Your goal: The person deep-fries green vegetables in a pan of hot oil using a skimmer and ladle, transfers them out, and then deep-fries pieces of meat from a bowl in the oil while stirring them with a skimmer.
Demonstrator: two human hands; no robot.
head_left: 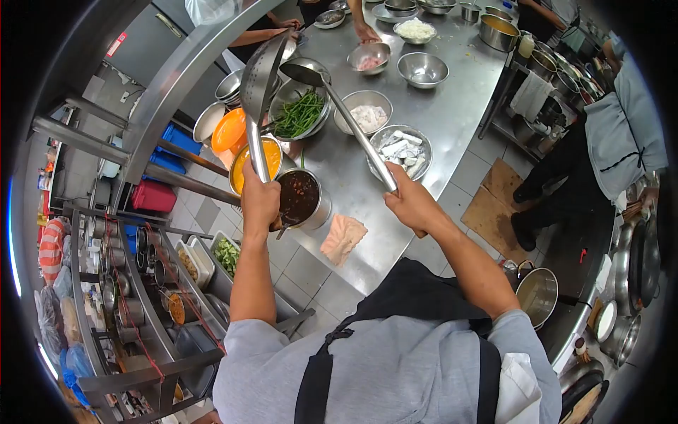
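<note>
My left hand [260, 203] is closed round the handle of a large perforated skimmer [260, 78], held upright over the table's left side. A ladle [304, 72] slants up and left from my right hand [413, 201], which grips the end of its handle. Close to my left hand stand a pot of dark sauce [300, 198] and a container of orange liquid [267, 164]. Bowls of green beans [298, 113], white floury food [369, 118] and pale strips [402, 152] lie beyond. A folded pinkish cloth [343, 239] rests near the table's front edge.
The steel table [339, 169] also holds several metal bowls, one touched by another person's hand [365, 32]. A metal shelf rack [152, 297] stands at the left. At the right, a person in an apron [621, 134] stands near a large pot [537, 297].
</note>
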